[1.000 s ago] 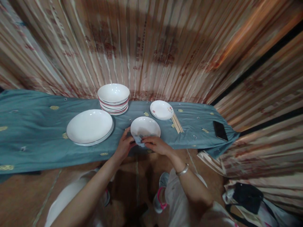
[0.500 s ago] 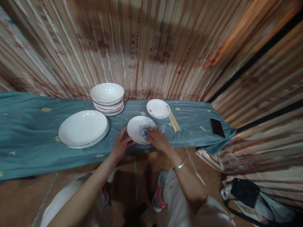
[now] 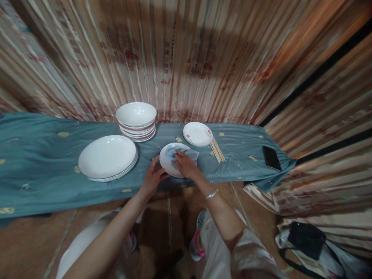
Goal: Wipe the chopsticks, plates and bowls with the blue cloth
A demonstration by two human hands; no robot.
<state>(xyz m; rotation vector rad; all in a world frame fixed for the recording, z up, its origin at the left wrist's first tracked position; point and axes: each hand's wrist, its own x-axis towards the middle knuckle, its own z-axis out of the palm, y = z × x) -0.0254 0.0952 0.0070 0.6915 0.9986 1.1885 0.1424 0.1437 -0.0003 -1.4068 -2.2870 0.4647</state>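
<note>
A small white plate (image 3: 171, 167) lies near the front edge of the cloth-covered table. My left hand (image 3: 152, 177) grips its left rim, with fingers along the side and thumb at the near edge. Bunched under the fingers of my right hand (image 3: 186, 163) is a pale blue cloth (image 3: 191, 154), pressed onto the plate's upper surface. My right hand and the cloth hide much of the plate's right side. Just behind it sit stacked small plates with red flowers (image 3: 197, 133), beside several wooden chopsticks (image 3: 217, 150).
To the left is a stack of large white plates (image 3: 107, 157). White bowls with red bands (image 3: 136, 115) are piled behind it. A black phone (image 3: 271, 158) lies at the right end of the blue-green tablecloth (image 3: 46, 166). A curtain (image 3: 180, 58) hangs close behind the table.
My right hand has slid the cloth up and left across the plate. My left hand stays at the rim. The whole view has shifted slightly.
</note>
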